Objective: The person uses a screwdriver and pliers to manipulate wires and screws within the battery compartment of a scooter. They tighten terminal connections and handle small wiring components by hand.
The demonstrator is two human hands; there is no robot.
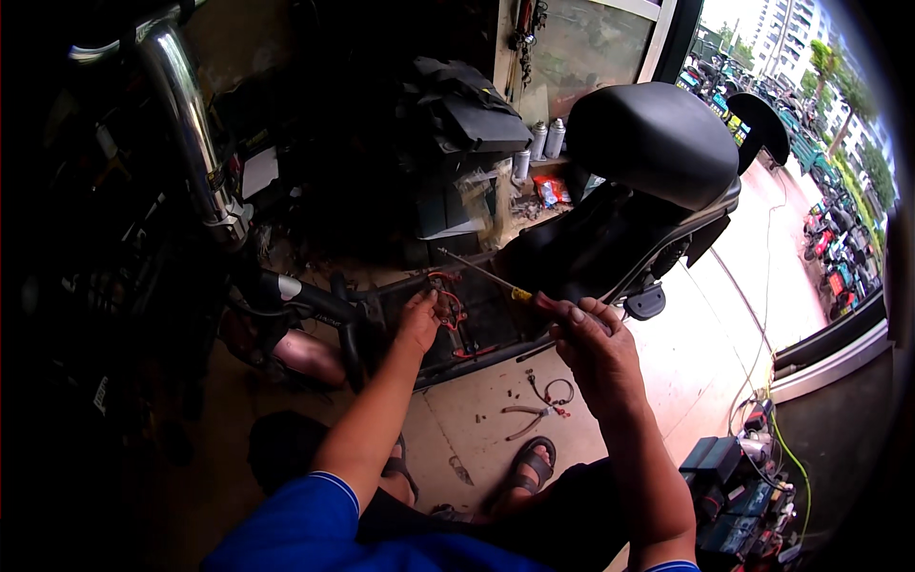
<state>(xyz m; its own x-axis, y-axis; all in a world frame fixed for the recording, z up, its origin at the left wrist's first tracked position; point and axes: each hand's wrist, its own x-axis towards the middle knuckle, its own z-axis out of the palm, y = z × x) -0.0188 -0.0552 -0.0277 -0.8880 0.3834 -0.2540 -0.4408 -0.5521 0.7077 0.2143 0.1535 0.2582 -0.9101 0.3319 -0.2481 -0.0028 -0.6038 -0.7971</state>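
Scooter (572, 234), pale lettering (327, 320) on front tube (303, 299): near its footboard (500, 310), right hand (602, 357) closed round screwdriver (520, 295); at its red wires (458, 313), left hand (416, 326), grip hidden, indeterminable.

The bare left forearm (372, 410) points toward one o'clock, its left hand (417, 322) low, fingers bent forward. The right forearm (653, 467) angles toward eleven o'clock; the right hand (600, 355) is raised, thumb and fingers curled in a grip.

The right hand (599, 348) holds a screwdriver (521, 295), the left hand (417, 322) near red wires (458, 308).
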